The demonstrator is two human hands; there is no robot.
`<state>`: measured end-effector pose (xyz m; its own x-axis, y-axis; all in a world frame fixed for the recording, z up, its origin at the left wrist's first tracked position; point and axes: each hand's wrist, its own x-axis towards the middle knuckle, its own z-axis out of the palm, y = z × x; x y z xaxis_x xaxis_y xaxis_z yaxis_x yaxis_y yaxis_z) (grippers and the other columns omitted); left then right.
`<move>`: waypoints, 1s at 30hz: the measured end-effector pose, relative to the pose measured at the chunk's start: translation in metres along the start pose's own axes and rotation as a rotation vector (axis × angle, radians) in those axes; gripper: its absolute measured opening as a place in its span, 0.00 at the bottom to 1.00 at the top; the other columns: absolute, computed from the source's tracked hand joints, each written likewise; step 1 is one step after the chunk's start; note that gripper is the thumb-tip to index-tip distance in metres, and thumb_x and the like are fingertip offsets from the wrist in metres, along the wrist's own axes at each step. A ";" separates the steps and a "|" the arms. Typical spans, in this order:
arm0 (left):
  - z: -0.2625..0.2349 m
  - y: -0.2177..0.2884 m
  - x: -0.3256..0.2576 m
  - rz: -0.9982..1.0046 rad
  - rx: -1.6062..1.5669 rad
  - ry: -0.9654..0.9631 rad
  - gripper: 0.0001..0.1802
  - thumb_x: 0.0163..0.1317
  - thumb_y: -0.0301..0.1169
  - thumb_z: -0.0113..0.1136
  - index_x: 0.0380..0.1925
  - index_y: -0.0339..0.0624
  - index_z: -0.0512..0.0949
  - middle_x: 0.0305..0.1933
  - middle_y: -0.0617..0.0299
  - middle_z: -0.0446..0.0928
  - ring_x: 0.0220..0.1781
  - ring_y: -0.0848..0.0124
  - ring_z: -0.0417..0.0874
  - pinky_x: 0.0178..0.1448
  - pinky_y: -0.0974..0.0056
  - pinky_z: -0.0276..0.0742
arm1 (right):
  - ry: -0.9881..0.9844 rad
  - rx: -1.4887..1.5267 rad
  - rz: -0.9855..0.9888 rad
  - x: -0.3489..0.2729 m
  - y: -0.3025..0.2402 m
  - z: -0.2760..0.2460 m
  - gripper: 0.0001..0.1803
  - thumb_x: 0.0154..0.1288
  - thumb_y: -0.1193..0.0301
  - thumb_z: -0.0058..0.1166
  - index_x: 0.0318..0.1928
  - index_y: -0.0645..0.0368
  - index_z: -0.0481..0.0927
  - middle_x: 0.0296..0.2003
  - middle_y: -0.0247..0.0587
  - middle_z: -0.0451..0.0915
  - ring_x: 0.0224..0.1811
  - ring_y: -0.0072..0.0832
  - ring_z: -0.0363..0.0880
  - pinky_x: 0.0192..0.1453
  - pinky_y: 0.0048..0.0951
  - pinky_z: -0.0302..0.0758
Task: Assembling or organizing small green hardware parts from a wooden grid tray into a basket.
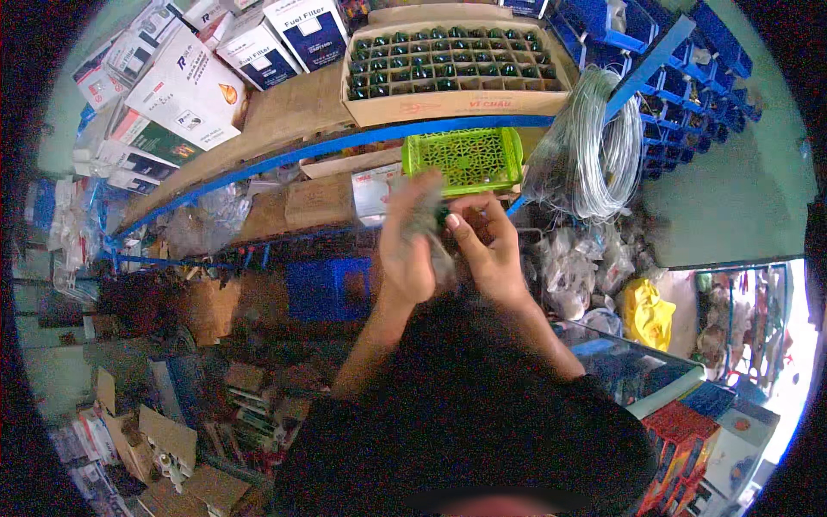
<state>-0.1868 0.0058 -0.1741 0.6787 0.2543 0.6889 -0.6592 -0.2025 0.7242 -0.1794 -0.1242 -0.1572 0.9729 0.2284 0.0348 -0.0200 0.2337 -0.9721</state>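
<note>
Now, white-and-blue boxes (314, 34): stacked along the upper left, leaning at odd angles on the brown shelf board (284, 112).
Open cardboard carton (175, 431): flaps up, down at lower left among the clutter.
Left hand (403, 250): here's the busy one, smeared by blur, fingers pointing up around a greyish, see-through-looking bundle (438, 258); whether they press together or spread, I cannot tell.
Dark green piece (443, 215): right between the two hands, in front of the basket's lower edge, too small and blurred to name.
Divided carton (370, 109): up on the shelf, dark green rounded glassy tops in most cells, bare cardboard showing in several toward the front right. Well filled, I'd judge, but some cells go without, and the piece in hand sits in none of them.
Lime-green lattice basket (514, 155): just behind the hands, below the carton.
Right hand (495, 258): thumb and forefinger appear to pinch the dark green piece, the other fingers curled.
Wire coil (607, 155): silvery, hanging beside the blue parts bins (680, 108).
Yellow bag (648, 314): crumpled, over at far right.
</note>
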 end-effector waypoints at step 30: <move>-0.021 0.004 0.023 0.011 0.230 0.035 0.13 0.68 0.30 0.57 0.49 0.34 0.78 0.43 0.50 0.83 0.44 0.50 0.86 0.48 0.53 0.81 | 0.037 -0.500 -0.553 0.002 -0.008 -0.005 0.22 0.61 0.81 0.68 0.56 0.60 0.78 0.51 0.44 0.86 0.51 0.33 0.89 0.54 0.32 0.85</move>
<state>-0.1803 0.0305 -0.1560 0.6575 0.2823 0.6985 -0.5730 -0.4146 0.7069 -0.1763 -0.1297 -0.1509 0.8179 0.1686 0.5501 0.5732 -0.1548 -0.8047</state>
